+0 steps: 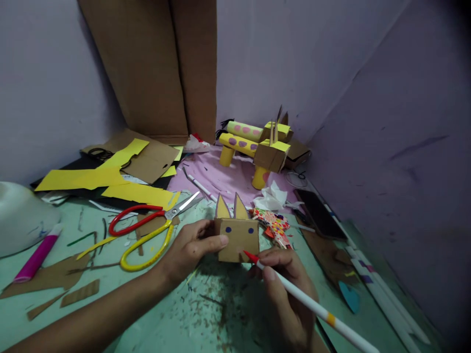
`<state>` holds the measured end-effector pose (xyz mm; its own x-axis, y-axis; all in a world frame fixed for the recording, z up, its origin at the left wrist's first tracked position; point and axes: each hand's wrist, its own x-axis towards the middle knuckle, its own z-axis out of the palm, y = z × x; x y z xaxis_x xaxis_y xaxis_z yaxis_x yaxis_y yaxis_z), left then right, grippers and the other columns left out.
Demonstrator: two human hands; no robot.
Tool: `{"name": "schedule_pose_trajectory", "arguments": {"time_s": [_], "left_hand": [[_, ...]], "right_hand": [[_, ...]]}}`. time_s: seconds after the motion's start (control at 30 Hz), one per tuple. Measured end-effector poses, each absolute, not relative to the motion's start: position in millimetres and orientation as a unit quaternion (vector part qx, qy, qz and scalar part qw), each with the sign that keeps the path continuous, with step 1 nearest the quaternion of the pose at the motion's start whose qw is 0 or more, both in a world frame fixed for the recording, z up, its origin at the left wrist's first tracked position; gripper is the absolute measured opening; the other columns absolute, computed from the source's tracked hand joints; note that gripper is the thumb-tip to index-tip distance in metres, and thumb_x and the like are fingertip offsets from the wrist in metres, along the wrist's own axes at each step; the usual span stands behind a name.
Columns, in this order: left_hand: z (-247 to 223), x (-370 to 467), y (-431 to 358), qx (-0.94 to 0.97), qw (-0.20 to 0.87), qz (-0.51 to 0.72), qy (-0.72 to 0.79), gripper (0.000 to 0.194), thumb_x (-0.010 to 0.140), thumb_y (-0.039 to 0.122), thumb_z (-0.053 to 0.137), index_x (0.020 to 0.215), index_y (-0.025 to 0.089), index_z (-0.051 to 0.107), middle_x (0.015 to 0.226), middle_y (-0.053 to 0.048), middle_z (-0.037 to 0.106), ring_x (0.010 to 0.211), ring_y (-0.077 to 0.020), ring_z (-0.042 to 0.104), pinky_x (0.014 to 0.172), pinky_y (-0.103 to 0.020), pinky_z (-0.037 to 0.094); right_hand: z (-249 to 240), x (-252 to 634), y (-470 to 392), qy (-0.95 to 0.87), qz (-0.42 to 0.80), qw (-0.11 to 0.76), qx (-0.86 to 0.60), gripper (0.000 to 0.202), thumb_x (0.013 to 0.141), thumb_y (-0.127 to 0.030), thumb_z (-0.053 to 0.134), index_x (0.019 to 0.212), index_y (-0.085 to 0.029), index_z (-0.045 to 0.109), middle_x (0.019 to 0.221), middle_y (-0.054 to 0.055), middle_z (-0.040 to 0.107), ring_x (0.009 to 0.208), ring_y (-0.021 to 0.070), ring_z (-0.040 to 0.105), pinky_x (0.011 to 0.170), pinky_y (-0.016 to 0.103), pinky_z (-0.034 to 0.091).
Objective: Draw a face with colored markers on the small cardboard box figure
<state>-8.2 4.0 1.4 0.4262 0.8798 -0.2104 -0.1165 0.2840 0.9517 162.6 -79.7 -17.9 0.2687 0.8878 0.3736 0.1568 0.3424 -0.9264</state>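
Above a green table (158, 328), the left hand (193, 245) grips a small cardboard box (239, 242) by its left side, thumb on the front, which bears two blue dots (228, 230) below two pointed ears (222, 208). The right hand (290, 284) grasps a white marker (312, 301), its red tip at the lower front of the box; whether it touches is unclear. Scissors (170, 214) lie to the left, and yellow figures (239, 143) stand behind on a pink cloth (206, 171).
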Motion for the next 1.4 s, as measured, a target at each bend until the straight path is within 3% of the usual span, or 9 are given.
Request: {"name": "schedule_pose_trajectory", "arguments": {"time_s": [0.2,0.4,0.63,0.87,1.17,1.4], "left_hand": [[0,-9,3,0.478,0.700,0.359,0.390,0.053,0.070,0.039,0.077,0.114,0.011,0.069,0.115,-0.015,0.075,0.115,-0.0380,0.065,0.096,-0.047,0.050],[0,-9,4,0.487,0.691,0.360,0.395,0.051,0.070,0.041,0.077,0.111,0.012,0.069,0.113,-0.015,0.075,0.114,-0.0376,0.066,0.095,-0.046,0.050],[-1,-9,4,0.486,0.694,0.362,0.388,0.050,0.069,0.040,0.077,0.110,0.012,0.070,0.114,-0.015,0.075,0.115,-0.0380,0.065,0.094,-0.046,0.051],[0,-8,3,0.484,0.692,0.359,0.397,0.049,0.070,0.040,0.077,0.109,0.013,0.070,0.111,-0.013,0.076,0.113,-0.0374,0.066,0.092,-0.044,0.052],[0,-9,3,0.490,0.689,0.359,0.395,0.050,0.069,0.041,0.077,0.109,0.013,0.070,0.111,-0.014,0.076,0.111,-0.0372,0.066,0.092,-0.045,0.052],[2,-10,1,0.496,0.688,0.351,0.396,0.048,0.070,0.041,0.077,0.108,0.013,0.071,0.110,-0.014,0.076,0.109,-0.0372,0.066,0.093,-0.047,0.052]], "right_hand": [[-15,170,-76,-0.622,0.219,0.602,-0.450,0.010,0.097,-0.021,0.052,0.089,-0.025,0.057,0.074,-0.003,0.061,0.060,0.0115,0.058,0.055,0.021,0.046],[-15,173,-74,-0.652,0.191,0.583,-0.446,0.011,0.096,-0.018,0.051,0.088,-0.024,0.056,0.073,-0.002,0.060,0.061,0.0130,0.059,0.054,0.023,0.045],[-15,155,-80,-0.559,0.244,0.619,-0.495,0.016,0.097,-0.031,0.052,0.083,-0.025,0.057,0.071,-0.002,0.056,0.063,0.0137,0.053,0.055,0.025,0.037],[-16,171,-73,-0.661,0.191,0.567,-0.453,0.012,0.094,-0.017,0.052,0.086,-0.024,0.057,0.069,-0.003,0.058,0.059,0.0121,0.057,0.053,0.022,0.041],[-17,160,-78,-0.581,0.209,0.601,-0.507,0.014,0.096,-0.024,0.051,0.083,-0.023,0.057,0.069,-0.002,0.058,0.062,0.0140,0.056,0.055,0.024,0.041],[-17,174,-71,-0.651,0.167,0.576,-0.466,0.012,0.095,-0.016,0.053,0.088,-0.024,0.060,0.073,-0.002,0.065,0.058,0.0127,0.062,0.053,0.022,0.046]]}}
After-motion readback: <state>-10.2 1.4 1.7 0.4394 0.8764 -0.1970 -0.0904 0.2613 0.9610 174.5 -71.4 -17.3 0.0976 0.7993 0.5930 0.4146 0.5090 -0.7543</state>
